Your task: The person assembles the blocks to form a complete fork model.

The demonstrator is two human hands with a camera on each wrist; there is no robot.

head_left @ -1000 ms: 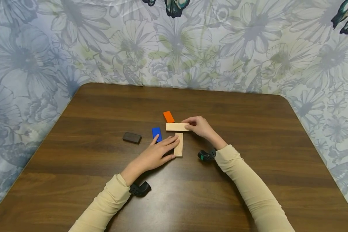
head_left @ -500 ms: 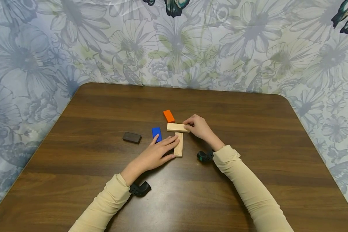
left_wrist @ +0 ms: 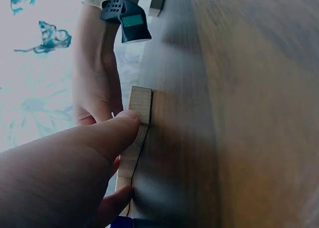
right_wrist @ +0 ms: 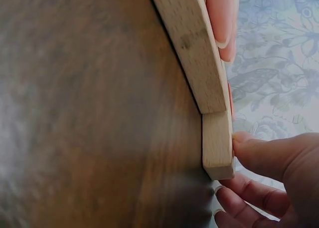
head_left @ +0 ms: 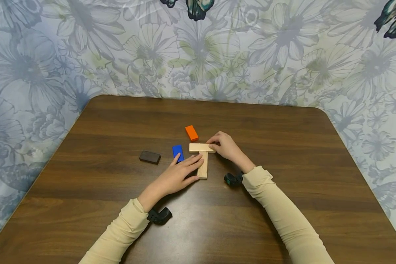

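Two pale wooden blocks lie flat on the table in a T shape, touching. The crosswise block (head_left: 198,147) has its right end pinched between thumb and fingers of my right hand (head_left: 229,148); the right wrist view shows that end of the crosswise block (right_wrist: 218,143) against the side of the lengthwise block (right_wrist: 192,48). My left hand (head_left: 175,175) rests with spread, fairly straight fingers on the lengthwise block (head_left: 202,168). Its thumb lies by a blue block (head_left: 178,152), partly hidden behind the hand.
An orange block (head_left: 191,133) lies just behind the crosswise block. A dark block (head_left: 150,157) is left of the blue one. The brown table (head_left: 267,124) meets a flower-patterned backdrop (head_left: 201,55) at the back.
My right hand has brought the crosswise block nearer, closing the gap to the lengthwise block. The orange block now stands apart from it. My left hand has stayed in place.
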